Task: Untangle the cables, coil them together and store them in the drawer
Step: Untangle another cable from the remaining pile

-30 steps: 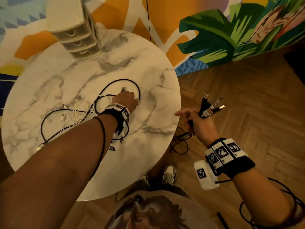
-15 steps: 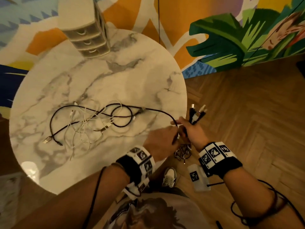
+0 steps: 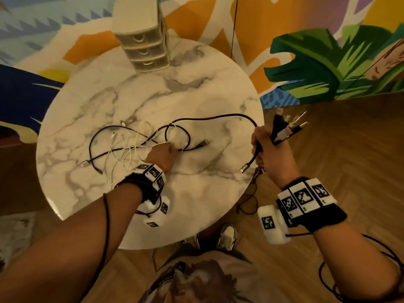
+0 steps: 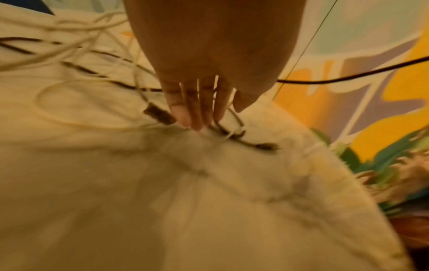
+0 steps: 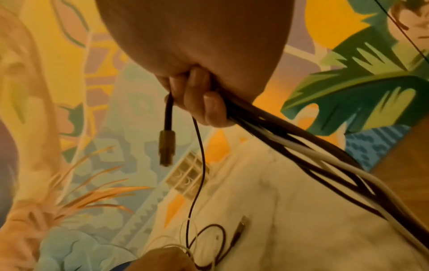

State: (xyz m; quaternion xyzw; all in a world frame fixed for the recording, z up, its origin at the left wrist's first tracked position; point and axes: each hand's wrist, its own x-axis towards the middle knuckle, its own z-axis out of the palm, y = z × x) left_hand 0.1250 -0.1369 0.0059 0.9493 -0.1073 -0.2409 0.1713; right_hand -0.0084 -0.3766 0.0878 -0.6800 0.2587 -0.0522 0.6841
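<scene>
A tangle of black cables (image 3: 175,136) and thin white cables (image 3: 129,154) lies on the round marble table (image 3: 196,193). My left hand (image 3: 166,153) reaches into the tangle; in the left wrist view its fingers (image 4: 197,117) are straight, with the tips touching the cables. Off the table's right edge, my right hand (image 3: 265,145) grips a bundle of cable ends (image 3: 284,130) that fan out upward. It also grips one black cable (image 3: 218,116), which arcs back to the tangle. That cable's plug (image 3: 243,169) hangs below the fist (image 5: 199,102). Another black plug (image 3: 204,142) lies loose on the marble.
A small beige drawer unit (image 3: 144,49) with its drawers closed stands at the table's far edge, against a painted mural wall. More cable (image 3: 251,193) hangs from my right hand below the table edge, above the wooden floor. My shoes (image 3: 227,236) show under the near rim.
My left hand has left the right hand, where it passed over a black cable end, and gone back to the tangle. The right hand now holds that cable with the bundle.
</scene>
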